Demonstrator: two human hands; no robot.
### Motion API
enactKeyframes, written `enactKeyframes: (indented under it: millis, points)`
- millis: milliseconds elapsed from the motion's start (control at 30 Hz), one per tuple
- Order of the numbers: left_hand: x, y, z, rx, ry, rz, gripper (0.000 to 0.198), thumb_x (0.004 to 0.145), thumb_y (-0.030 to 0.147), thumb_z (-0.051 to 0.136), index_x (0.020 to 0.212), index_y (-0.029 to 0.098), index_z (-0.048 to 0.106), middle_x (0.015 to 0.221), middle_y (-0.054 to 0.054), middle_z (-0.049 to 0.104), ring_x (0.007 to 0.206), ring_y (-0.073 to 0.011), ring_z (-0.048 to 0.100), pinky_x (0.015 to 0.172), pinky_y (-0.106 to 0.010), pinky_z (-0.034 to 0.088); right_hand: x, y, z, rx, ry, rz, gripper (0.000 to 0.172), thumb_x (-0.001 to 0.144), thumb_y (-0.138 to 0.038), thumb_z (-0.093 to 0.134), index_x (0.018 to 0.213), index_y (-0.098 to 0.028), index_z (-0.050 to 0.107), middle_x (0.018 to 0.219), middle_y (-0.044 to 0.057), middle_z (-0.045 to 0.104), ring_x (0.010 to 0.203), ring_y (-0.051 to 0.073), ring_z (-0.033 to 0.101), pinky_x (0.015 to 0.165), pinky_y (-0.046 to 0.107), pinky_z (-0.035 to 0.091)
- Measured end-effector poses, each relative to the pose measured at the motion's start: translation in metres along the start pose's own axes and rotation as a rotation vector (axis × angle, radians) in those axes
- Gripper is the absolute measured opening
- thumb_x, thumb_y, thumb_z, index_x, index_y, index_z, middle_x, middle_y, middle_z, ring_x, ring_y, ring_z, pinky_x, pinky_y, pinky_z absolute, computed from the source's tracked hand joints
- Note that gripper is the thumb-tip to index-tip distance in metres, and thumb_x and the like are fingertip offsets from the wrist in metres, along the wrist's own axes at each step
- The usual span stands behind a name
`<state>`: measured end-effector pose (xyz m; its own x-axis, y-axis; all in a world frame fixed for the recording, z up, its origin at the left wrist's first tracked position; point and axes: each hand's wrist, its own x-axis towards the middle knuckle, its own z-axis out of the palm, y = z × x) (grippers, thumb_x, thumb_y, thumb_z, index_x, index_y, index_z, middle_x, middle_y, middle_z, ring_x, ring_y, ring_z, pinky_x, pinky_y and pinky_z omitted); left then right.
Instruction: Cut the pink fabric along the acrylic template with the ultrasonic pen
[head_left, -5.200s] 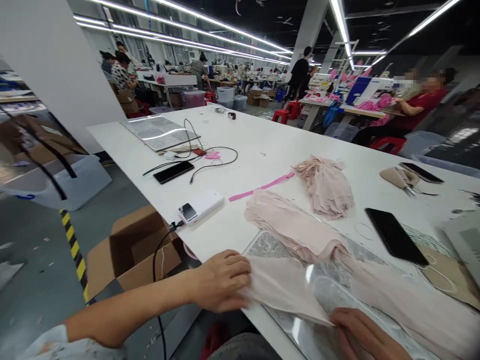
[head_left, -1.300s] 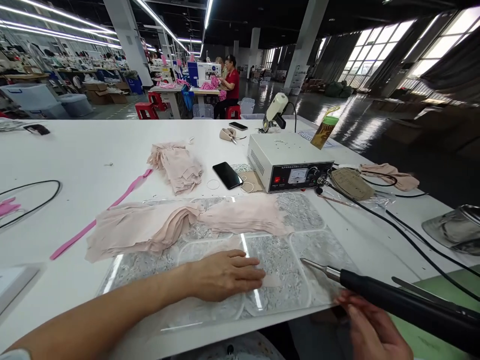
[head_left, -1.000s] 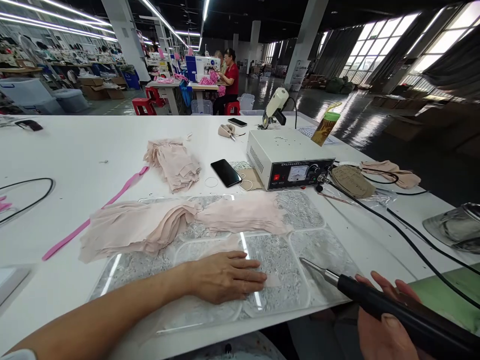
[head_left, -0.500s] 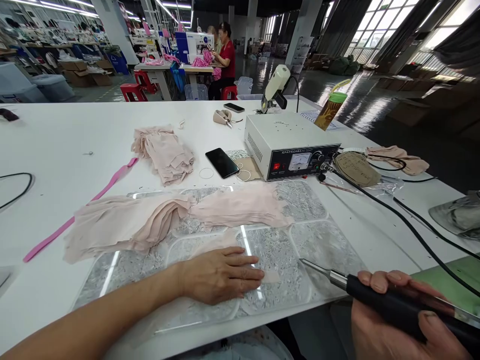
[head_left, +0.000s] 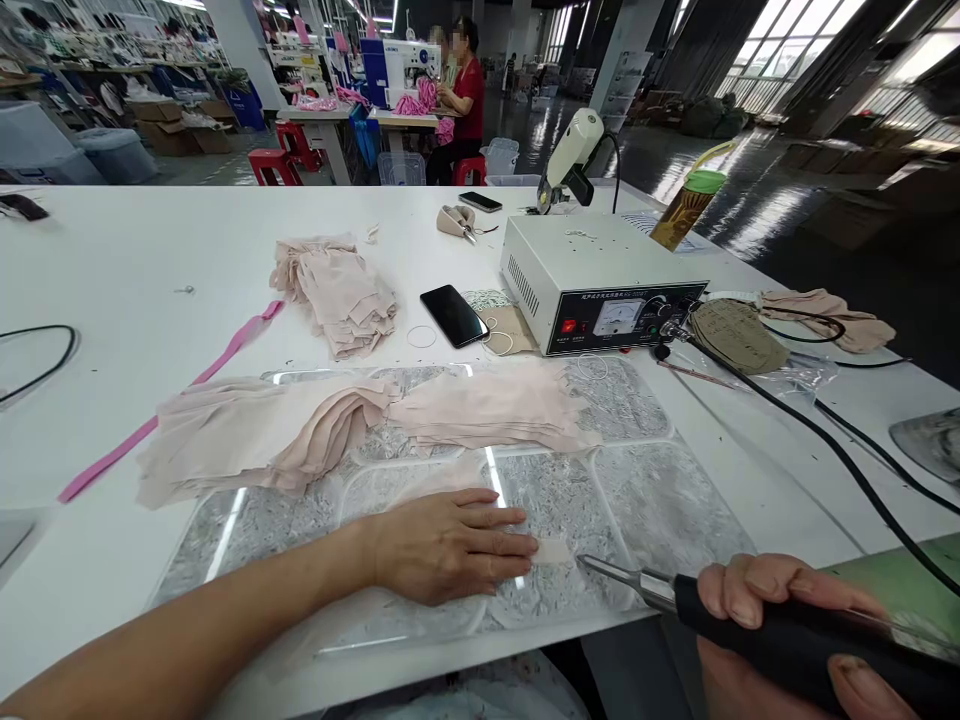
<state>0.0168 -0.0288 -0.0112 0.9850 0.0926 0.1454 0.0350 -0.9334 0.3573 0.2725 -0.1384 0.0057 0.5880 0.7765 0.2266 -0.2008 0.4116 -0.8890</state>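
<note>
My left hand [head_left: 442,550] lies flat, fingers stretched, on a thin pale pink fabric piece [head_left: 553,551] whose end sticks out past the fingertips. Beneath it is a grey marbled mat [head_left: 667,500] on the table. My right hand [head_left: 780,610] is wrapped round a black-handled pen-like tool [head_left: 660,590] with a tapered metal tip. That tip is close to the right end of the fabric piece; I cannot tell whether it touches the mat. Behind my left hand lie two stacks of pale pink fabric, a left stack [head_left: 255,430] and a right stack [head_left: 495,408].
A control box [head_left: 600,270] with a dial stands at the back, its black cable [head_left: 825,440] running right. Another fabric pile [head_left: 334,295], a phone [head_left: 454,316], a pink strip [head_left: 172,400] and a bottle [head_left: 688,208] lie around. A person in red [head_left: 466,100] sits at a sewing machine.
The tool in my right hand has moved left and lower, bringing its tip close to the fabric end. My left hand stays flat on the piece. The view has shifted slightly.
</note>
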Motion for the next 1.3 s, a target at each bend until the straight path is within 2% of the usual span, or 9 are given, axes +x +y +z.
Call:
enactKeyframes:
  millis: [200, 500, 733, 1300]
  points:
    - [-0.0005, -0.0004, 0.0006, 0.028, -0.023, 0.002, 0.039, 0.103, 0.031, 0.033, 0.134, 0.016, 0.051, 0.143, -0.001, 0.046, 0.140, -0.0202, 0.032, 0.120, -0.037, 0.015, -0.0018, 0.0012, -0.0034, 0.069, -0.062, 0.019, 0.021, 0.073, -0.037, 0.062, 0.088, -0.022, 0.057, 0.076, -0.001, 0.048, 0.063, 0.012, 0.043, 0.053, 0.028, 0.044]
    - [-0.0007, -0.0010, 0.0023, 0.015, 0.018, 0.013, 0.039, 0.102, 0.030, 0.035, 0.134, 0.016, 0.051, 0.140, -0.005, 0.050, 0.138, -0.0210, 0.035, 0.119, -0.040, 0.021, -0.0036, 0.0014, -0.0043, 0.076, -0.074, 0.049, 0.018, 0.075, -0.035, 0.060, 0.087, -0.023, 0.057, 0.077, -0.002, 0.046, 0.064, 0.012, 0.043, 0.054, 0.030, 0.045]
    - [-0.0010, -0.0009, 0.0038, 0.063, -0.011, 0.015, 0.041, 0.103, 0.033, 0.031, 0.133, 0.013, 0.051, 0.143, -0.003, 0.046, 0.140, -0.0198, 0.031, 0.120, -0.037, 0.014, -0.0021, 0.0034, -0.0056, 0.040, -0.117, 0.036, 0.017, 0.077, -0.034, 0.058, 0.090, -0.024, 0.058, 0.078, 0.001, 0.047, 0.063, 0.014, 0.044, 0.053, 0.031, 0.046]
    - [-0.0008, 0.0002, 0.0013, 0.037, -0.007, 0.010, 0.042, 0.102, 0.033, 0.038, 0.136, 0.013, 0.049, 0.143, -0.005, 0.047, 0.139, -0.0212, 0.033, 0.119, -0.039, 0.019, -0.0003, 0.0042, 0.0024, 0.071, -0.129, 0.017, 0.017, 0.075, -0.032, 0.059, 0.088, -0.022, 0.057, 0.076, -0.002, 0.050, 0.062, 0.012, 0.047, 0.054, 0.028, 0.047]
